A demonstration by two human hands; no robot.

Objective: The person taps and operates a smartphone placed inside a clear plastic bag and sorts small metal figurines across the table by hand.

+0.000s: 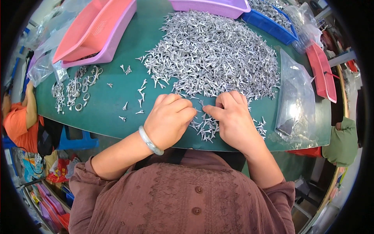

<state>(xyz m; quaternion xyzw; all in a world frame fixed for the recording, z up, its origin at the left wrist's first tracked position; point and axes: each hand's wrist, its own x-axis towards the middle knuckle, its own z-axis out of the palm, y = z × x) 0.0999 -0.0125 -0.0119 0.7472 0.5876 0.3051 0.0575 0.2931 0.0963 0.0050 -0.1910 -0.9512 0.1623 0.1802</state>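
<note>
A big heap of small silver metal pieces, tower-shaped with splayed feet (218, 50), lies in front of me on the green table. At the heap's near edge, my left hand (170, 117) is closed with its fingers curled under; what they hold is hidden. My right hand (233, 117) is curled too, its index finger pointing left beside a loose tower-shaped piece (201, 102). I cannot make out what, if anything, is pinched in it. Between and under my hands lies a smaller cluster of the same pieces (206, 130). Several stray ones (140, 102) are scattered left of my left hand.
Stacked pink and purple baskets (117, 35) stand far left, above a group of metal rings and chain-like pieces (78, 87). A purple basket (210, 7) and blue tray (269, 24) are at the back. Right are a clear plastic bag (296, 101) and red basket (321, 74). Other people sit at both sides.
</note>
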